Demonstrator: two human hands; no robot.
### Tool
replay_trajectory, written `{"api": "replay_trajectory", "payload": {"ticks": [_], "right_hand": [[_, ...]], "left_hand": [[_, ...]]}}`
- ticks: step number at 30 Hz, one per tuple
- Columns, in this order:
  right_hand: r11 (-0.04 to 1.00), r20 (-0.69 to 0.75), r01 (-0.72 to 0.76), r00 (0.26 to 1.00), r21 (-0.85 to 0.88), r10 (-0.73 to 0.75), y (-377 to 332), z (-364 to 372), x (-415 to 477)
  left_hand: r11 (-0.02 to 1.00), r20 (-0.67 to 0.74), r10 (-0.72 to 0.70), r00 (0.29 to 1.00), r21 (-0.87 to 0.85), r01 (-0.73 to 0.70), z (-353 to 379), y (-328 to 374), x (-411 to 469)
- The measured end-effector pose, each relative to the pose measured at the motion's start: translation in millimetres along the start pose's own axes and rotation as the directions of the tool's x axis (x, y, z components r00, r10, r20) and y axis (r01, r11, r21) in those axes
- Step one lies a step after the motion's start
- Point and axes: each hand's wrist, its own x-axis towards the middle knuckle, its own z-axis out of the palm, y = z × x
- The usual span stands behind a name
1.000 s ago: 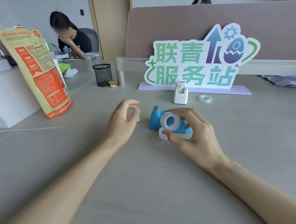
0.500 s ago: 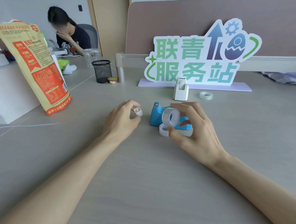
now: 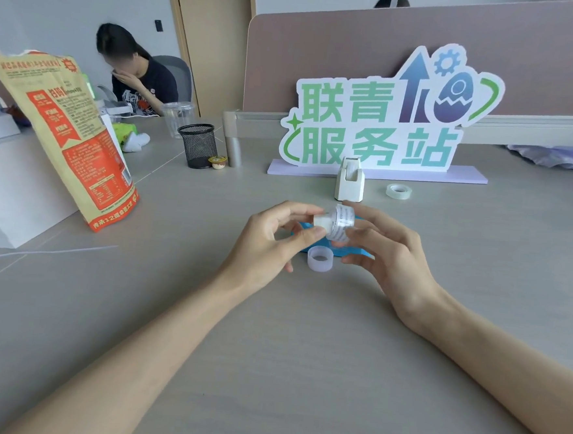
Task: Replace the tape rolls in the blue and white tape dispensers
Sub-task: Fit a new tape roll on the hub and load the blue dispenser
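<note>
My right hand (image 3: 391,254) holds a clear tape roll (image 3: 342,225) on edge above the table. My left hand (image 3: 269,242) pinches a small white spindle (image 3: 322,221) that touches the roll's left side. Behind and under both hands lies the blue tape dispenser (image 3: 350,251), mostly hidden. An empty translucent tape core (image 3: 320,259) sits on the table in front of it. The white tape dispenser (image 3: 349,180) stands upright farther back. Another clear tape roll (image 3: 398,191) lies flat to its right.
A green and white sign (image 3: 380,121) on a lilac base stands at the back. A tall orange bag (image 3: 70,140) leans at the left beside a white box (image 3: 9,180). A black mesh cup (image 3: 197,144) and a small lidded pot (image 3: 217,162) stand beyond. A person sits at the far left.
Both hands have risen and come together over the blue dispenser. My left hand brought the white spindle to the roll, which my right hand turned edge-on.
</note>
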Motion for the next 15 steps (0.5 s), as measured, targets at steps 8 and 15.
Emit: {"api": "replay_trajectory", "payload": {"ticks": [8, 15], "right_hand": [[0.999, 0.066, -0.041, 0.997, -0.017, 0.042, -1.4, 0.9, 0.2], [0.999, 0.066, -0.036, 0.997, -0.039, 0.039, 0.2, 1.6, -0.1]], "left_hand": [[0.993, -0.015, 0.026, 1.000, 0.113, -0.025, 0.7, 1.6, -1.1], [0.988, -0.005, 0.044, 0.999, 0.152, -0.042, 1.9, 4.8, -3.5]]}}
